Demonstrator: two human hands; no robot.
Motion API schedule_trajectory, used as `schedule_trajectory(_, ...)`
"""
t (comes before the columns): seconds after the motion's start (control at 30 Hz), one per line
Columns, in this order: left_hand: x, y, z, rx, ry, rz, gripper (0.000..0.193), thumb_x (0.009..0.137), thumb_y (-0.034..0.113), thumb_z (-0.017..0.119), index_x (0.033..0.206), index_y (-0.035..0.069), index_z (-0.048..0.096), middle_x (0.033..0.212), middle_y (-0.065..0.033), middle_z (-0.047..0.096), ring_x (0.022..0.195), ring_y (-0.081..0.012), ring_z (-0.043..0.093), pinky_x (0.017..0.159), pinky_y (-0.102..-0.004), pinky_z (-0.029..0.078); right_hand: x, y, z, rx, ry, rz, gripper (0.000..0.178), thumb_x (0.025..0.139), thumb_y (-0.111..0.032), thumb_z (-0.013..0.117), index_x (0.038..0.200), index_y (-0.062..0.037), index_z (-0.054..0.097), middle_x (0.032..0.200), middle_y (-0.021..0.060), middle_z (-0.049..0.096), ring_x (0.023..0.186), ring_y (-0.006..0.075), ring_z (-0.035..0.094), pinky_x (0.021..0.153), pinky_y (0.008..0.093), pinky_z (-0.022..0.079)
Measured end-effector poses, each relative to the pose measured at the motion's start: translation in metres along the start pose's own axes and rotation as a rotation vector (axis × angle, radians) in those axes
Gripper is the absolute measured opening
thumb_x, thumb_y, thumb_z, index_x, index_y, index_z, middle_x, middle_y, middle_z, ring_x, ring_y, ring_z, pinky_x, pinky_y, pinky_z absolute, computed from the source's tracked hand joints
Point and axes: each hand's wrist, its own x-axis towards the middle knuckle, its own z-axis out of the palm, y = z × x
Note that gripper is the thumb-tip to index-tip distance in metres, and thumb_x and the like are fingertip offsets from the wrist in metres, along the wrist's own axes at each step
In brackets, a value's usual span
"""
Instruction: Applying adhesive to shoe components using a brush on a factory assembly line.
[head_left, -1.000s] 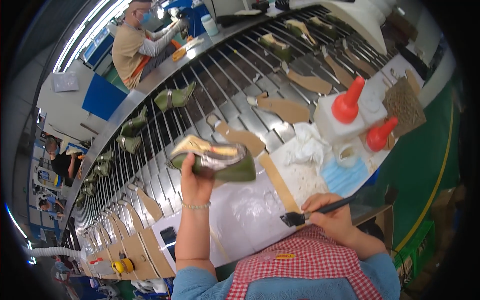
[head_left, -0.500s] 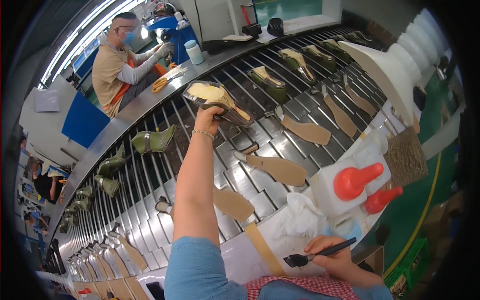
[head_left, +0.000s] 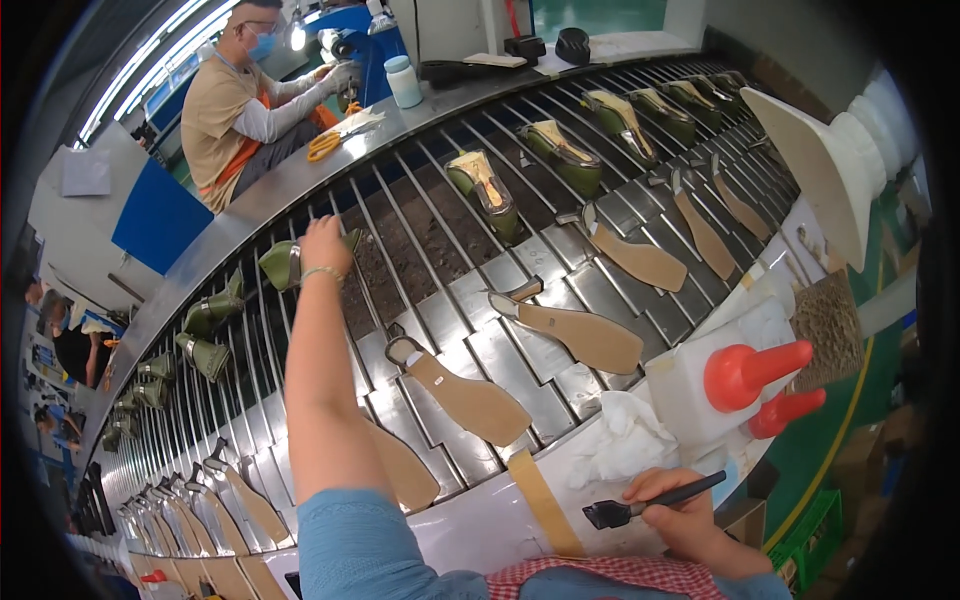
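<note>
My left hand (head_left: 326, 248) reaches out over the slatted conveyor, its fingers curled over a green shoe upper (head_left: 278, 266) with a band across it. Part of that upper is hidden under the hand. Low at the right, my right hand (head_left: 672, 512) grips a flat black brush (head_left: 640, 508) by its handle, bristles pointing left. On the far side of the rods lies a green shoe upper with its pale underside up (head_left: 490, 190), apart from both hands. Nearer to me, tan soles with heels (head_left: 580, 335) rest on the metal plates.
More green uppers (head_left: 212, 305) line the conveyor (head_left: 450, 380) to the left and far right. A white bottle with a red nozzle (head_left: 735, 375) and crumpled white cloth (head_left: 625, 440) stand by my right hand. A white duct (head_left: 825, 170) juts in. Across sits a co-worker (head_left: 240, 110).
My left hand has let go of the pale-bottomed upper, which now lies on the rods, and has moved left onto another green upper. My right hand still holds the brush.
</note>
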Motion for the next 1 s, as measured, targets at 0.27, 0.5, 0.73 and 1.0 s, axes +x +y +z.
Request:
schedule_trajectory(0.27, -0.012, -0.082, -0.014, 0.518, -0.284, 0.067, 0.044, 0.081, 0.006, 0.059, 0.122, 0.012, 0.047, 0.124, -0.0103, 0.049, 0.118, -0.0276, 0.051, 0.105, -0.0482, 0.035, 0.010, 0.004, 0.025, -0.029, -0.014, 0.037, 0.019, 0.078, 0.002, 0.069, 0.096, 0.0009, 0.063, 0.102, 0.0163, 0.063, 0.099, 0.0219, 0.059, 0.088, 0.0323, 0.045)
schedule_trajectory(0.5, -0.086, -0.084, -0.042, 0.148, -0.119, -0.073, 0.056, 0.060, 0.022, 0.080, 0.108, 0.014, 0.052, 0.104, -0.0106, 0.057, 0.095, -0.0325, 0.061, 0.077, -0.0421, 0.052, -0.004, -0.003, 0.033, 0.002, 0.016, 0.076, 0.020, 0.081, 0.000, 0.067, 0.100, 0.0006, 0.061, 0.102, 0.0139, 0.065, 0.096, 0.0191, 0.061, 0.088, 0.0314, 0.046)
schedule_trajectory(0.73, -0.222, -0.063, -0.128, -1.292, 0.186, -0.310, 0.065, 0.068, 0.019, 0.083, 0.122, 0.002, 0.050, 0.115, -0.0075, 0.060, 0.103, -0.0188, 0.057, 0.090, -0.0317, 0.046, -0.053, -0.021, 0.008, -0.127, 0.213, 0.015, 0.018, 0.080, -0.001, 0.068, 0.096, -0.0009, 0.060, 0.093, 0.0078, 0.064, 0.087, 0.0138, 0.060, 0.081, 0.0280, 0.048)
schedule_trajectory(1.0, -0.379, -0.018, -0.191, -2.594, -0.111, -0.203, 0.060, 0.086, 0.031, 0.067, 0.136, 0.007, 0.043, 0.134, -0.0064, 0.051, 0.125, -0.0259, 0.046, 0.108, -0.0425, 0.033, -0.081, -0.074, -0.049, -0.951, 0.507, -0.320, 0.016, 0.074, -0.004, 0.075, 0.085, -0.0006, 0.064, 0.080, 0.0011, 0.064, 0.073, 0.0077, 0.056, 0.066, 0.0217, 0.044)
